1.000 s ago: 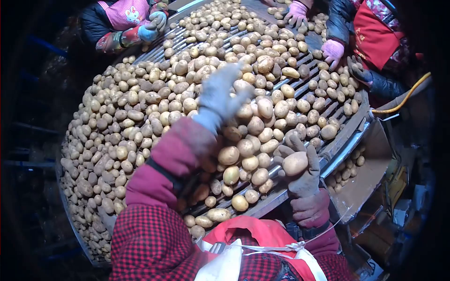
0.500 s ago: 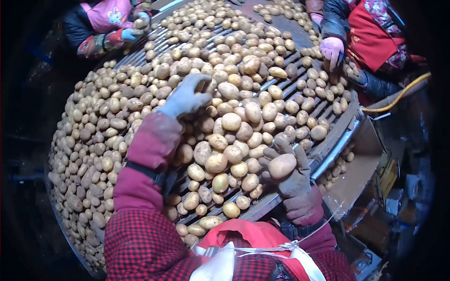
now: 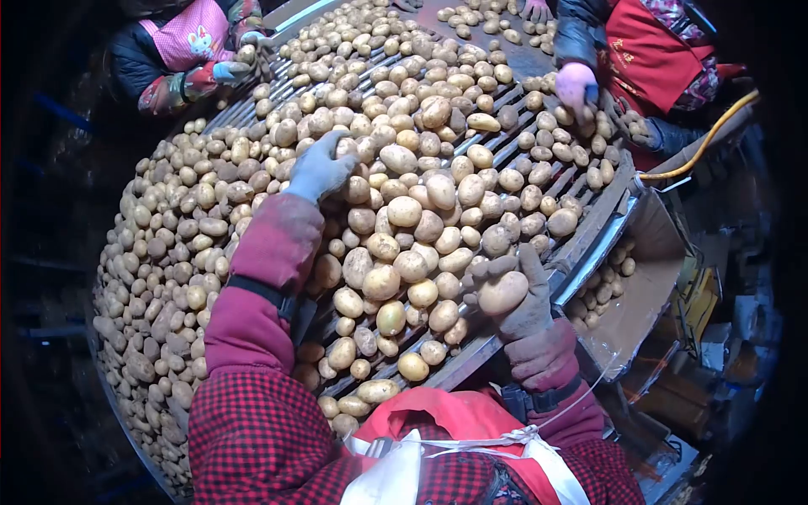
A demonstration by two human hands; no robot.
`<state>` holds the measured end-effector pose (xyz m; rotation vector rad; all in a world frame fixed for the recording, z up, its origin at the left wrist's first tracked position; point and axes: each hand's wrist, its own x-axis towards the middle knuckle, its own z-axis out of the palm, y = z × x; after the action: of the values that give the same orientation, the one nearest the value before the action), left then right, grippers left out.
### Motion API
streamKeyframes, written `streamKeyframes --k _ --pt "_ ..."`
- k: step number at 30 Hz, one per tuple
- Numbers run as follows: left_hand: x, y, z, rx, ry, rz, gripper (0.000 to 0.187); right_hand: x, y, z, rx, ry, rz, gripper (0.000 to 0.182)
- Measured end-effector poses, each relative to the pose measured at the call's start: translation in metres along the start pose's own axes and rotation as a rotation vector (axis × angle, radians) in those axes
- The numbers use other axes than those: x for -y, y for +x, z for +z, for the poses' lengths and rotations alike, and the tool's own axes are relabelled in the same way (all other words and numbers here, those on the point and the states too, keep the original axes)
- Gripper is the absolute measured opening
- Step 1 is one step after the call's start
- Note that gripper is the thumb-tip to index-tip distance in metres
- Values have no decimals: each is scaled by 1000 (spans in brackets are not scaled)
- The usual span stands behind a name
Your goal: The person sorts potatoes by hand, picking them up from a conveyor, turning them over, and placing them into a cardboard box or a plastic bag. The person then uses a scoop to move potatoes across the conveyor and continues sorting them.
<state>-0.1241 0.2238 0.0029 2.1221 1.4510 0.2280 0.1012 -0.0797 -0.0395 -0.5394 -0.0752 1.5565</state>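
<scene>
My left hand (image 3: pixel 322 168), in a dusty pale blue-grey glove, reaches onto the heap of potatoes (image 3: pixel 384 283). Its thumb and fingers are apart and curved at the potatoes beside them; I see none lifted in it. Near the front edge of the slatted table, my right hand (image 3: pixel 523 307), in a dirty grey glove, is turned palm up. Its fingers curl around a single large, smooth, brownish potato (image 3: pixel 503 293), which rests in the palm. More potatoes lie between my two hands.
Potatoes cover much of the slatted sorting table (image 3: pixel 581 244). A cardboard box (image 3: pixel 648 278) with potatoes stands below its right edge, near a yellow hose (image 3: pixel 707 151). Across the table are co-workers' gloved hands (image 3: pixel 577 87) at the right and another gloved hand (image 3: pixel 231 71) at the left.
My left hand has drawn slightly left, its thumb and fingers closer together. My right hand still holds the potato, fingers more curled. The right co-worker's pink-gloved hand has shifted; the view has moved slightly.
</scene>
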Motion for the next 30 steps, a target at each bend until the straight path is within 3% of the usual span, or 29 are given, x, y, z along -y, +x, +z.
streamKeyframes --k 2,3,4,6,8,10,11,12,13,14,16,17,18,20,22,24,26,30 --pt "-6 -15 5 -105 -564 7 44 0 -4 2 -2 -114 -21 66" --pt "-3 -20 7 -53 -863 96 44 0 -9 4 -95 -286 -54 54" --pt "-15 -34 -2 77 -1040 175 50 2 -10 6 -36 -169 11 50" --pt "-28 -51 -4 257 -940 197 40 7 -6 15 103 63 118 59" --pt "-64 -80 12 304 -786 281 47 5 -7 13 136 39 117 62" --pt "-85 -92 35 409 -611 559 46 8 -4 13 194 44 139 66" --pt "-93 -97 41 469 -578 555 50 6 -7 14 161 -138 39 64" --pt "-96 -98 39 446 -430 522 49 6 -9 16 140 -172 4 62" --pt "-94 -93 40 265 -291 624 48 5 -11 19 118 -206 -30 59" --pt "-90 -83 40 81 -148 720 47 8 -11 32 47 45 45 58" --pt "-65 -53 43 -78 210 774 45 9 -12 28 72 -134 1 57" --pt "-54 -39 46 -104 362 748 43 10 -12 28 63 -130 -3 57" --pt "-50 -22 42 40 332 558 41 10 -13 29 12 -240 -32 55" --pt "-42 -4 41 -169 532 614 42 9 -14 24 47 -358 -163 53" --pt "-48 10 40 -81 730 525 47 2 -9 27 -36 -365 -295 52" --pt "-48 26 43 -9 757 516 46 6 -5 8 86 -144 -137 51" --pt "-60 25 42 6 798 500 41 5 0 13 -47 -79 -81 74" --pt "-55 29 54 53 756 418 34 7 1 13 -32 48 -84 72"
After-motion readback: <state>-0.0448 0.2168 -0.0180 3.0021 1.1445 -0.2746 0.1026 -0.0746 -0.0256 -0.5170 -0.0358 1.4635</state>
